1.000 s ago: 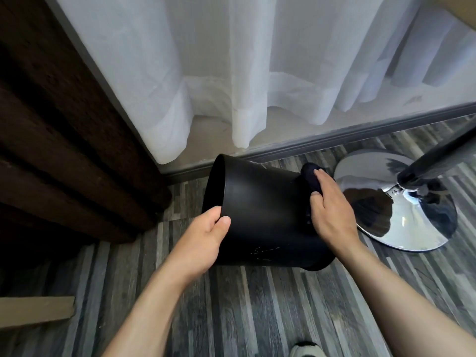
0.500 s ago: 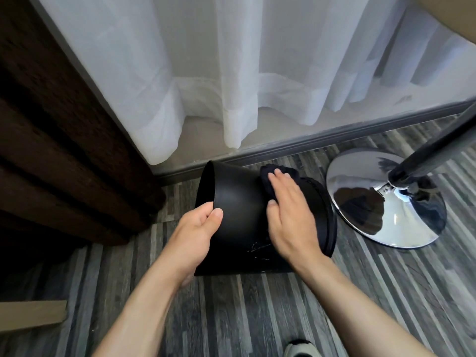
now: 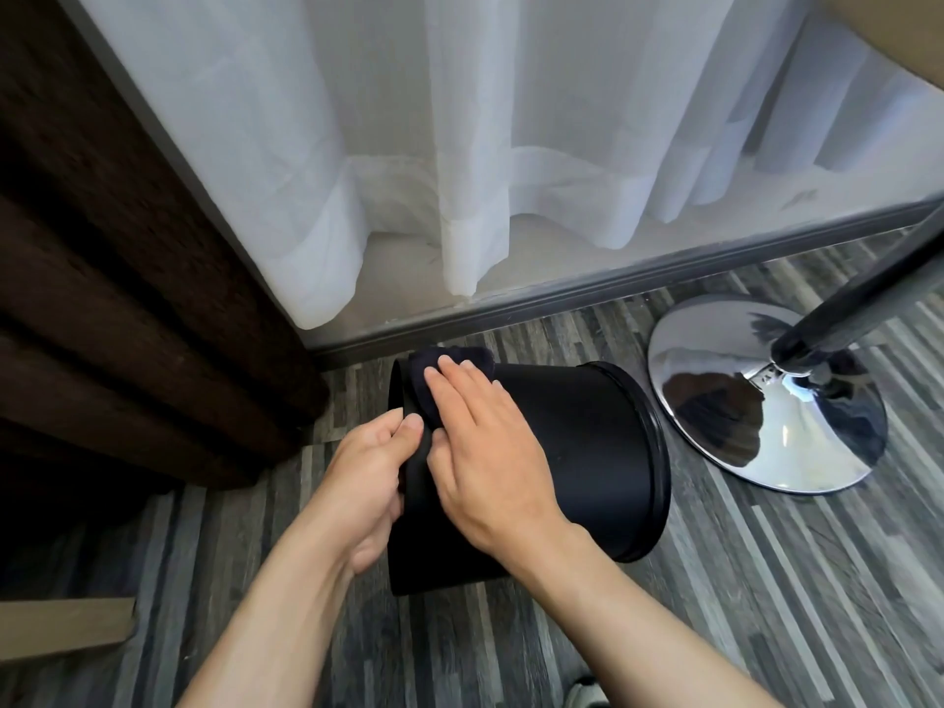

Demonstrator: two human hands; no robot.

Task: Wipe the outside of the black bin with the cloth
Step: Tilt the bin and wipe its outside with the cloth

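The black bin (image 3: 572,452) lies tipped on its side on the grey striped floor (image 3: 740,605) at the centre of the view, one end toward nine o'clock and the ridged, wider end toward three o'clock; which end is the open mouth cannot be told from here; the left hand (image 3: 365,482) grips the nine o'clock edge, fingers curled closed around that edge with the thumb pressed on the outer wall; the right hand (image 3: 485,452) lies palm down on the upper side of the bin, fingers stretched nearly flat and close together, pointing toward eleven o'clock; under those fingertips sits the dark cloth (image 3: 434,370), bunched against the bin's wall near the nine o'clock end and pressed there rather than pinched; the two hands are just beside each other, the right thumb close to the left thumb; at three o'clock from the bin stands a chrome round base (image 3: 766,426) with a dark pole (image 3: 868,304) rising toward two o'clock, near the ridged end but apart from it; white curtains (image 3: 459,145) hang at twelve o'clock above a grey skirting strip (image 3: 638,278); dark brown drapes (image 3: 102,298) fill the nine o'clock side.
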